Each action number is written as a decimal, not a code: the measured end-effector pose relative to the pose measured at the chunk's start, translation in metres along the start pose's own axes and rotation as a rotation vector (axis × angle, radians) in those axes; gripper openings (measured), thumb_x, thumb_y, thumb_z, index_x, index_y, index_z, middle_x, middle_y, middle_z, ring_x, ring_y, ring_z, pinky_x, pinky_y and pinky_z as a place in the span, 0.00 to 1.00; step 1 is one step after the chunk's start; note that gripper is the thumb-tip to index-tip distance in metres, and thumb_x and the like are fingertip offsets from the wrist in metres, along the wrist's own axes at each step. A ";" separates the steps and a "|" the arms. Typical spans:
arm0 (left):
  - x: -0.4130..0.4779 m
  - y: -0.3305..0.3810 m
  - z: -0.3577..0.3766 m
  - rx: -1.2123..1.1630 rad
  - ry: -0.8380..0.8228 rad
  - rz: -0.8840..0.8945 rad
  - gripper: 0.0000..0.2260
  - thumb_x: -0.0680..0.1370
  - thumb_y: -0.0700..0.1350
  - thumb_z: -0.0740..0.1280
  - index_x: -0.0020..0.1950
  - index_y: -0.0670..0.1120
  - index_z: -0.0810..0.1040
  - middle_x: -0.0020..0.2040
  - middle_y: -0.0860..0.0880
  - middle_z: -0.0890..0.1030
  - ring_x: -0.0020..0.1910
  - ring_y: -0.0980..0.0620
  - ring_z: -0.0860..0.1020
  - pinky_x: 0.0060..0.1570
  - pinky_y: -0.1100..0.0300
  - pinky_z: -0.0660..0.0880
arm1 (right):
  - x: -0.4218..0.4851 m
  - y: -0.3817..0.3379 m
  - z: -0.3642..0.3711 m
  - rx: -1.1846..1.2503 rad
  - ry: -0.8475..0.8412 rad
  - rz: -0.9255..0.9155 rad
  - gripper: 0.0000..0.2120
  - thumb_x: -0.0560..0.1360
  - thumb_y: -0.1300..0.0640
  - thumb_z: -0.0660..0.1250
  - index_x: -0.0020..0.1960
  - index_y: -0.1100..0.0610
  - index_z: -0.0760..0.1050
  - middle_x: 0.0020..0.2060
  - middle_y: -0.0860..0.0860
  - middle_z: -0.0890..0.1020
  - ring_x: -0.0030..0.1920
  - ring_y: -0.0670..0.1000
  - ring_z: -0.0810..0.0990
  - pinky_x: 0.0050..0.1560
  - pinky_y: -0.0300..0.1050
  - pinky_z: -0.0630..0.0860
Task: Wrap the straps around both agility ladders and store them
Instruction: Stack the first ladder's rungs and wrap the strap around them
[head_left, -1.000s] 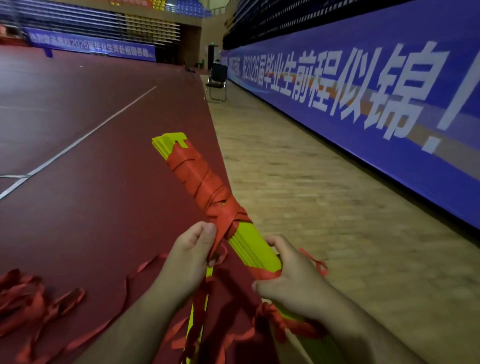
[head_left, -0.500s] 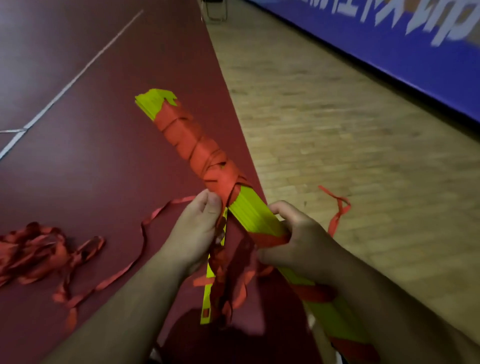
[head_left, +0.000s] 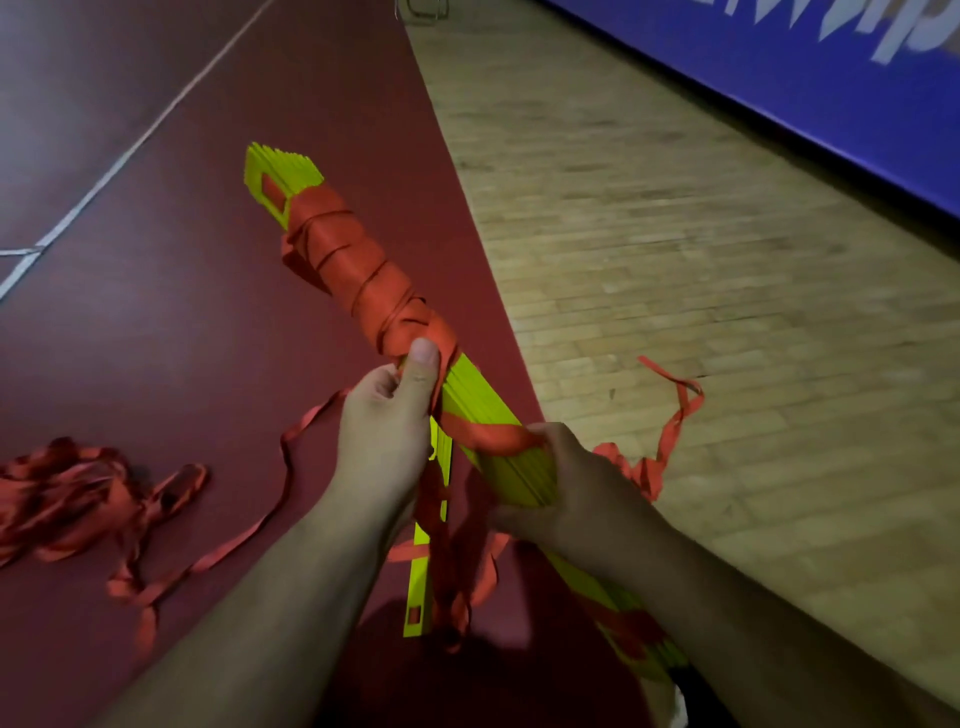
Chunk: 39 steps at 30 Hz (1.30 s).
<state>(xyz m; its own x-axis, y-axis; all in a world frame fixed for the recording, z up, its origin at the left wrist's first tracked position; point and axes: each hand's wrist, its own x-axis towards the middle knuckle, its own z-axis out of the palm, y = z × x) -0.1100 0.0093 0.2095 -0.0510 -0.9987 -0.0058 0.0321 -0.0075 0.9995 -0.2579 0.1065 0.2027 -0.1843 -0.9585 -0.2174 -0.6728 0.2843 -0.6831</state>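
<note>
Agility ladder (head_left: 480, 402) — likely handling stiff, light | strap (head_left: 358, 270) running limp | left hand (head_left: 384, 431) grip pinching strap | right hand (head_left: 576, 483) grip clamping ladder mid-bundle — best hold

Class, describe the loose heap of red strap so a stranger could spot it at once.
Start at the dark red sports floor, left of the pale wooden boards. Near the picture's left edge lies a tangled heap of red webbing strap. Unlike the red strap wound round the yellow-green rung bundle, it lies loose.

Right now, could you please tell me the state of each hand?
Left hand: closed, pinching the red strap against the yellow ladder bundle.
Right hand: closed round the yellow ladder bundle, over the red strap.
</note>
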 end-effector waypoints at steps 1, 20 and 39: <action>0.002 0.001 -0.002 -0.006 -0.003 -0.013 0.24 0.71 0.69 0.65 0.37 0.48 0.68 0.32 0.44 0.64 0.29 0.50 0.62 0.30 0.55 0.58 | -0.001 -0.001 0.004 -0.041 0.044 0.004 0.31 0.68 0.36 0.75 0.66 0.42 0.66 0.49 0.41 0.79 0.52 0.48 0.81 0.50 0.45 0.76; 0.007 0.005 -0.056 0.147 -0.439 0.109 0.13 0.76 0.49 0.61 0.35 0.45 0.75 0.23 0.57 0.76 0.23 0.65 0.71 0.26 0.72 0.66 | 0.003 -0.001 -0.037 0.469 -0.369 -0.015 0.11 0.73 0.57 0.76 0.53 0.53 0.80 0.36 0.46 0.85 0.36 0.45 0.84 0.37 0.40 0.78; 0.007 -0.004 -0.012 -0.209 -0.339 -0.050 0.16 0.81 0.45 0.66 0.57 0.31 0.73 0.44 0.40 0.85 0.44 0.47 0.85 0.48 0.57 0.81 | 0.016 0.013 -0.030 0.120 -0.161 0.052 0.32 0.64 0.35 0.78 0.63 0.41 0.72 0.49 0.41 0.81 0.47 0.41 0.81 0.47 0.40 0.77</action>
<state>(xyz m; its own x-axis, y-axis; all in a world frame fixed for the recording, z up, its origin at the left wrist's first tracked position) -0.0981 0.0019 0.2048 -0.3826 -0.9239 -0.0084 0.2216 -0.1007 0.9699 -0.2908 0.0946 0.2111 -0.0930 -0.9297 -0.3564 -0.5737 0.3426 -0.7440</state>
